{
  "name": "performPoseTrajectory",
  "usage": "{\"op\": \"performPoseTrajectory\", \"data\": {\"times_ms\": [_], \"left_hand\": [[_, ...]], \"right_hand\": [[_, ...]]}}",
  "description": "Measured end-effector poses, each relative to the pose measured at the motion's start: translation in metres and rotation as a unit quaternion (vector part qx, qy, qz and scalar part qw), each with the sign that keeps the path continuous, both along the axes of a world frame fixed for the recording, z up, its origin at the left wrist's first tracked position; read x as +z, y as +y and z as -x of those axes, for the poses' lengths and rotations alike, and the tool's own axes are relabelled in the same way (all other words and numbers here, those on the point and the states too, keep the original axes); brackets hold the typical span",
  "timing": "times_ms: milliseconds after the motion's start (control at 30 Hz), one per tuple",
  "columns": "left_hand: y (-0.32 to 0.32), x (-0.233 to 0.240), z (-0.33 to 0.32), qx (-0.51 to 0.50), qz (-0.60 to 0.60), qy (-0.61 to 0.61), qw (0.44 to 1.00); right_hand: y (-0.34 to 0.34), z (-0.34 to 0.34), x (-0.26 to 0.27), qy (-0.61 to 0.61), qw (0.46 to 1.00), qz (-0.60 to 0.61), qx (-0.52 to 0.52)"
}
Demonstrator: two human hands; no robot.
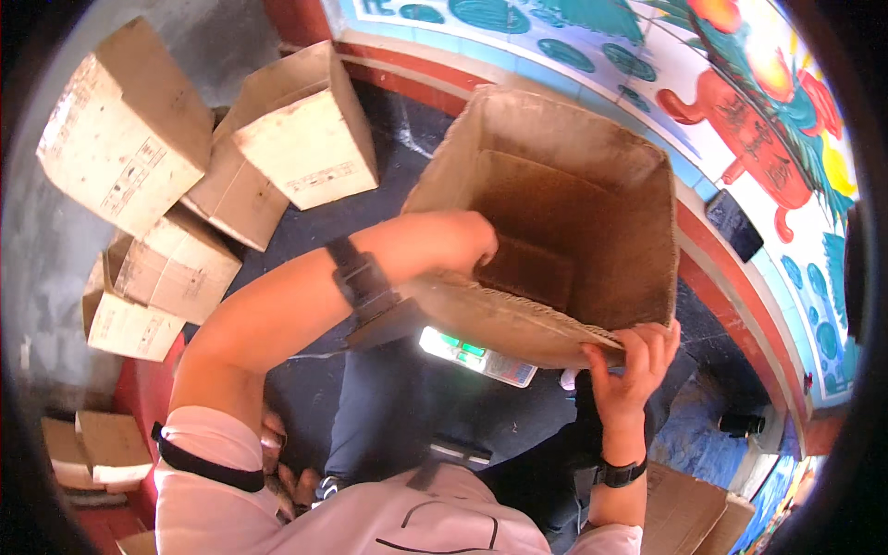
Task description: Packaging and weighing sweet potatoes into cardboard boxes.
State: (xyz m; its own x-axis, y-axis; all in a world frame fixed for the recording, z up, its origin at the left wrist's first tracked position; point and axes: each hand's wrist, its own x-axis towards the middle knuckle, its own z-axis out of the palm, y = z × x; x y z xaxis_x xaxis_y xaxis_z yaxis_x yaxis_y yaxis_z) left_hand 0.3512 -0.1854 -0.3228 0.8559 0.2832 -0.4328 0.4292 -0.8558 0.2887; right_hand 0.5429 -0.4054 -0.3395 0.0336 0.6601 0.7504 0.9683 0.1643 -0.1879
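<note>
A large open cardboard box [583,156] is before me, its mouth facing up and its inside showing. My left hand [479,239] is at the box's left rim, partly reaching over the edge; its fingers are mostly hidden. My right hand [635,357] grips the near right corner of the rim, thumb outside. Partly covered by the box's near wall, a digital scale [510,368] with a lit green display lies below it. Black straps are on both of my arms.
Several open cardboard boxes [312,149] stand at the left on the dark floor. More cardboard [114,451] is at the lower left, with flattened cardboard [683,510] at the lower right. A painted wall [596,48] rises behind. Another person's hand [295,482] shows near my left side.
</note>
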Motion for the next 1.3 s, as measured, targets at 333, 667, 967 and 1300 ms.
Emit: {"op": "performPoseTrajectory", "data": {"times_ms": [333, 667, 967, 1300], "left_hand": [[-0.060, 0.045, 0.110, 0.149, -0.120, -0.511, 0.838], [-0.281, -0.206, 0.392, 0.456, 0.094, -0.016, 0.885], [-0.418, -0.291, 0.435, 0.596, 0.199, 0.156, 0.762], [-0.492, -0.303, 0.377, 0.459, 0.254, 0.255, 0.812]], "right_hand": [[-0.007, -0.003, -0.011, -0.082, 0.996, 0.014, -0.026], [-0.007, -0.030, -0.027, -0.118, 0.992, 0.003, -0.046], [-0.010, -0.034, -0.022, -0.194, 0.974, 0.025, -0.112], [-0.010, -0.050, -0.018, -0.185, 0.977, 0.048, -0.098]]}}
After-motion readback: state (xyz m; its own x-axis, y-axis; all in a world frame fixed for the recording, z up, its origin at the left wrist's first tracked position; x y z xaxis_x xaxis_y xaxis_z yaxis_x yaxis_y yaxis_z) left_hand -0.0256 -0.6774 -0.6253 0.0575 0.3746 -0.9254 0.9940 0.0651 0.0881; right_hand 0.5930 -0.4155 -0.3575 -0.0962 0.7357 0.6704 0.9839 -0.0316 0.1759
